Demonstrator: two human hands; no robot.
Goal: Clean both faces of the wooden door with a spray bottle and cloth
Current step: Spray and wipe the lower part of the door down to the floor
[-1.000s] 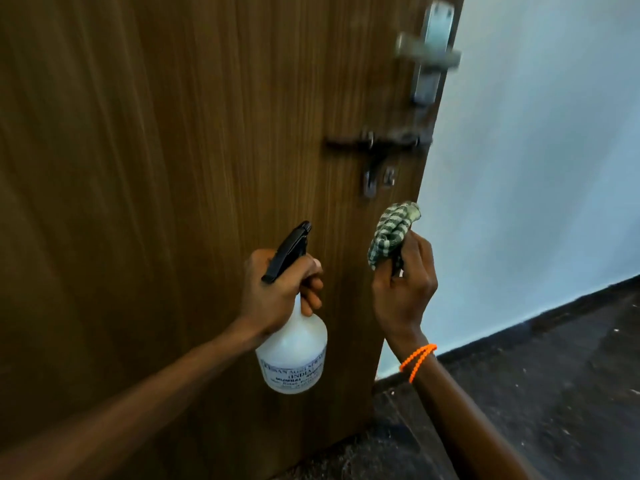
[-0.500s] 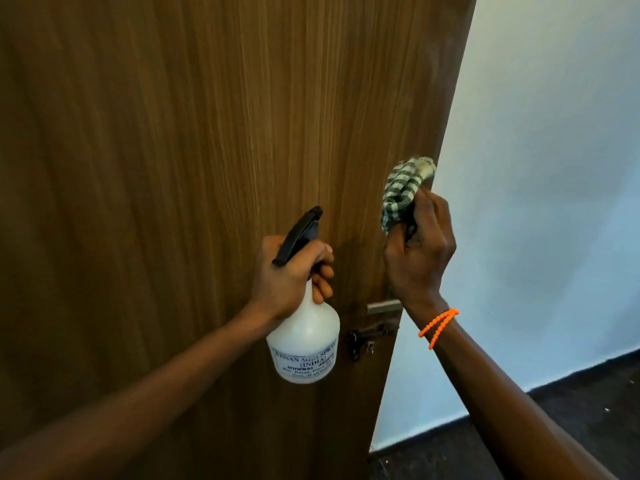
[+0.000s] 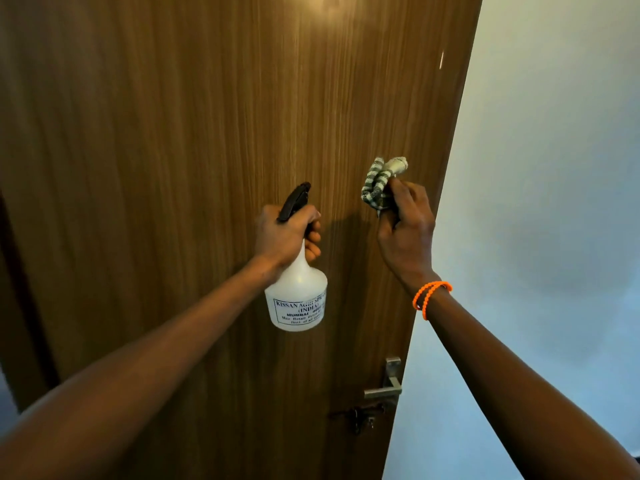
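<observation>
Handle and latch sit low on door.

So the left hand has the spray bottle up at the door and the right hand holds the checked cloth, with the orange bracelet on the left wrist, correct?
Not quite. The head view shows the orange bracelet on the right wrist, below the right hand that grips the checked cloth. The rest holds: the left hand grips the spray bottle in front of the wooden door.
</observation>
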